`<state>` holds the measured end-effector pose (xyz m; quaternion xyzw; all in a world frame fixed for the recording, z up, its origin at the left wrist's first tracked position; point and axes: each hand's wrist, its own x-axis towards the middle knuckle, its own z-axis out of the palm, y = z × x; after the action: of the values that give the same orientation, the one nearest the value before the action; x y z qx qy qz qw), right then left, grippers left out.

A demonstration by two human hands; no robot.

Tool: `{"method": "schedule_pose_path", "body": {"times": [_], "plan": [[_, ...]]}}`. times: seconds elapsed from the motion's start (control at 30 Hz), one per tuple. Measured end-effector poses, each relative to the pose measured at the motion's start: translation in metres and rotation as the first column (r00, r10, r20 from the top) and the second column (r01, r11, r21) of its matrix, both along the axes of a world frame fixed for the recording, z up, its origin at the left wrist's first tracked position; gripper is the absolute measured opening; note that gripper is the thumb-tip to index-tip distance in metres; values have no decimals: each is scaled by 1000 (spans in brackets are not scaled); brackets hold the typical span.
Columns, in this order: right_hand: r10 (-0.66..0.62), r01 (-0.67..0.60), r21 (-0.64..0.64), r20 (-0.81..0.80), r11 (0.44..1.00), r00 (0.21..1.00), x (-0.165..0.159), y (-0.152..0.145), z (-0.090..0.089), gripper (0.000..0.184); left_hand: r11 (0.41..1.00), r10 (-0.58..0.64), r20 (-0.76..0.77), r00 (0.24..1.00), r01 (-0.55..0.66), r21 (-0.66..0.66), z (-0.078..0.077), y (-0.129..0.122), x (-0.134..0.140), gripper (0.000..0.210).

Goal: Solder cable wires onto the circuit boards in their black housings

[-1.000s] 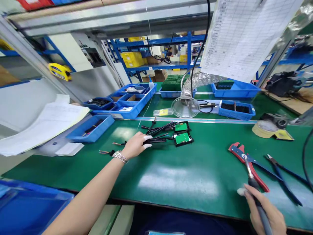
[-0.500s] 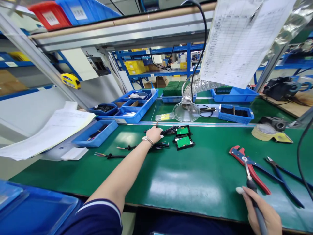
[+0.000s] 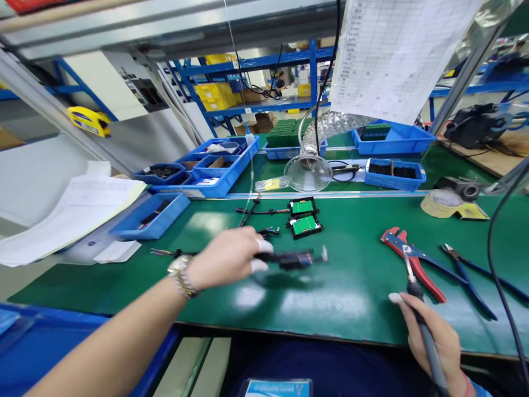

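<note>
My left hand (image 3: 225, 257) is raised over the green mat (image 3: 314, 298) and grips a black cable (image 3: 291, 258) whose end sticks out to the right, blurred by motion. Behind it lie two black housings with green circuit boards (image 3: 305, 218) and more black wires (image 3: 256, 212). At the lower right, my right hand (image 3: 432, 339) holds a soldering iron (image 3: 417, 306) like a pen, tip pointing up and away over the mat.
Red-handled wire strippers (image 3: 409, 259) and blue-handled cutters (image 3: 469, 275) lie at the right. A clear fume-extractor funnel (image 3: 308, 172), blue parts trays (image 3: 206, 171), a tape roll (image 3: 440, 203) and a paper stack (image 3: 70, 215) ring the mat. A printed sheet (image 3: 397, 55) hangs overhead.
My left hand has drawn back from the wire pile near the boards toward me, lifting a black cable off the mat. My right hand kept hold of the soldering iron.
</note>
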<state>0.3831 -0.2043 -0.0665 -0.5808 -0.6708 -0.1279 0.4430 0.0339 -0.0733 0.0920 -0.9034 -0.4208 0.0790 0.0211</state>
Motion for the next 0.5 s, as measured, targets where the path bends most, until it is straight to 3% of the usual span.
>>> {"method": "schedule_pose_path", "body": {"times": [0.1, 0.2, 0.33, 0.5], "plan": [[34, -34, -1, -16, 999, 999, -2, 1, 2, 13, 943, -169, 71, 983, 183, -278, -47, -14, 26, 13], [51, -51, -27, -21, 998, 999, -3, 0, 4, 13, 936, -133, 244, 961, 203, -289, -77, -11, 33, 35], [52, -55, -69, -49, 996, 997, -7, -4, 6, 14, 963, -105, 357, 928, 184, -196, -81, -11, 20, 50], [128, -144, -124, -125, 982, 984, -25, -4, 14, 17, 992, -84, 425, 901, 118, -54, -78, -28, 21, 34]]}}
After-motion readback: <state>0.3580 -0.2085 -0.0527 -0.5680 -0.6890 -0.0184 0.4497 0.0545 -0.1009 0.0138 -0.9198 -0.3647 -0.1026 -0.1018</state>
